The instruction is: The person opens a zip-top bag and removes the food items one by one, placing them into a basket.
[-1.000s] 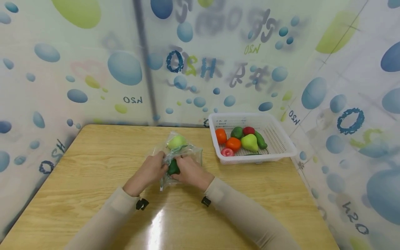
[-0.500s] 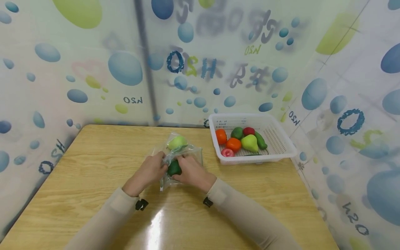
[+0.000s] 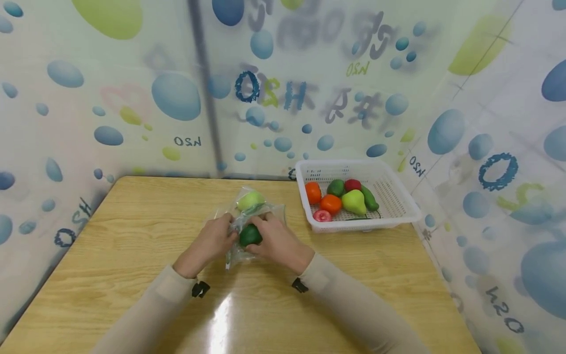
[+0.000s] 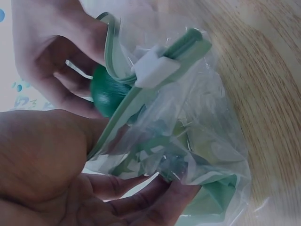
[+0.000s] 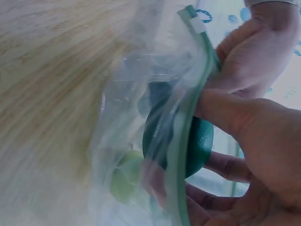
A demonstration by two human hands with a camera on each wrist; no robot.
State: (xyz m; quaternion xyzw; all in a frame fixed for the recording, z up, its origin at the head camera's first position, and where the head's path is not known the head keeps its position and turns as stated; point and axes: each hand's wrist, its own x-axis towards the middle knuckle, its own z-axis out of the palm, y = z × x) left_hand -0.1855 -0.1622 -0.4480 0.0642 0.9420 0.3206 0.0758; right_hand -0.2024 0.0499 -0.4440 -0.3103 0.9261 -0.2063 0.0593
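Observation:
My left hand (image 3: 211, 243) grips the rim of a clear zip bag (image 4: 207, 113) with a green edge and a white slider (image 4: 155, 67). Between the thumb and fingers of my right hand (image 3: 279, 241) is a dark green, smooth, avocado-like fruit (image 3: 250, 235). This fruit sits at the bag's mouth, partly behind the clear film in the right wrist view. Farther inside the bag lies a light green fruit (image 3: 250, 200), blurred by the plastic. Some fingertips of both hands are hidden by the bag.
At the table's back right stands a white perforated basket (image 3: 400, 214). Inside it are a green pear (image 3: 353, 202), orange-red round fruits (image 3: 330, 204), a pink ring-like piece (image 3: 322, 216) and dark green items. A patterned curtain (image 3: 274, 73) hangs behind the wooden table (image 3: 132, 236).
My right hand has shifted slightly right, and the dark green fruit has moved right with it, showing more of its surface. My left hand and the bag have barely moved.

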